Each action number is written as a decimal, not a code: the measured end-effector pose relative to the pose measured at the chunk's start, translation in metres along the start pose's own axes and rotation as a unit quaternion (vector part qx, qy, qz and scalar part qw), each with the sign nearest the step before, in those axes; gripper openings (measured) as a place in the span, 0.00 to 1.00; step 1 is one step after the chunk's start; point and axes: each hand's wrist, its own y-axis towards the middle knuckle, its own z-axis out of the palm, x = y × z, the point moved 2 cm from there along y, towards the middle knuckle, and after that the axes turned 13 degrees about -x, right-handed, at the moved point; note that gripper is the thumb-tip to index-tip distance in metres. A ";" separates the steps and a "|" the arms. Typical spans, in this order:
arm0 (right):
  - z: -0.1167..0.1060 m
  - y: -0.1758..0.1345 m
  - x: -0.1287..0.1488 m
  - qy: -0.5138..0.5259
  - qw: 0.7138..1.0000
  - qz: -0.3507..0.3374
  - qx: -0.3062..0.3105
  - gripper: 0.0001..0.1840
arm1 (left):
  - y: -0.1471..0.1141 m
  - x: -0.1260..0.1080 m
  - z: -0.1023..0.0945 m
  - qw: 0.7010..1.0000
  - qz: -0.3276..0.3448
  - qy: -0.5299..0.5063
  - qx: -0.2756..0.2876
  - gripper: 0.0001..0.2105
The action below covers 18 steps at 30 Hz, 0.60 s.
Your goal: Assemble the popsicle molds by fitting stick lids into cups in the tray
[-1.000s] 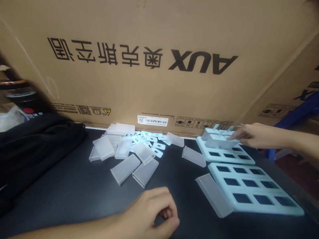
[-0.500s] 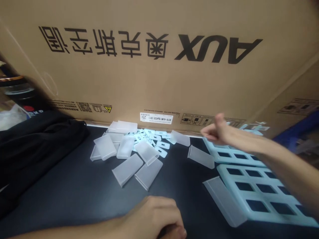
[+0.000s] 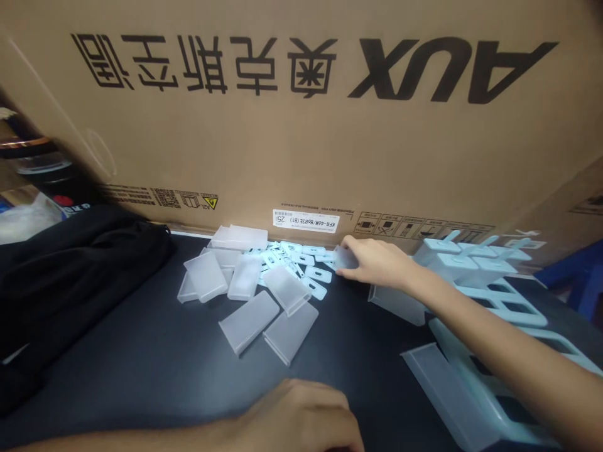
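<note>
My right hand [image 3: 372, 260] reaches to the back of the table, thumb and fingers closed around a frosted popsicle mold sleeve [image 3: 345, 258]. This sleeve is beside a pile of small light-blue flat pieces with slots [image 3: 316, 288]. My left hand [image 3: 308, 417] rests at the front edge of view, back upward and fingers curled under; anything inside it is hidden. Several more frosted sleeves [image 3: 249, 321] lie around the pile. Another sleeve [image 3: 399, 302] is partly behind my right forearm, and a larger-looking one [image 3: 450, 392] leans against a light-blue frame [image 3: 443, 334].
Blue popsicle molds with sticks [image 3: 456, 265] stand at back right by a second frame [image 3: 537, 321]. A large cardboard box [image 3: 211, 144] walls off the back. Black cloth [image 3: 85, 270] covers the left side, with a dark bottle [image 3: 61, 182] behind it.
My right hand has moved left from above the blue frames and closed on a frosted sleeve. The view has shifted slightly; my left hand stays near the front edge.
</note>
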 end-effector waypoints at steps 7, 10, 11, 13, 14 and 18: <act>0.009 -0.002 0.005 -0.031 0.997 -0.065 -0.027 0.10 | 0.002 -0.007 -0.004 1.000 -0.022 0.005 0.000 0.11; 0.007 -0.002 0.006 -0.021 0.997 -0.056 -0.043 0.10 | 0.003 -0.008 -0.002 1.000 -0.025 0.003 0.005 0.12; 0.005 -0.002 0.006 -0.014 0.998 -0.053 -0.042 0.11 | 0.004 -0.008 -0.001 1.000 -0.023 0.001 0.007 0.12; 0.003 0.000 0.009 -0.006 0.999 -0.044 -0.030 0.14 | 0.004 -0.006 0.000 1.000 -0.018 -0.002 0.005 0.13; 0.003 0.000 0.010 -0.007 0.999 -0.040 -0.022 0.15 | 0.004 -0.005 -0.001 1.000 -0.018 0.000 0.005 0.14; 0.006 0.004 0.013 -0.027 0.999 -0.023 -0.014 0.20 | -0.005 -0.004 -0.007 0.997 -0.027 -0.044 0.051 0.23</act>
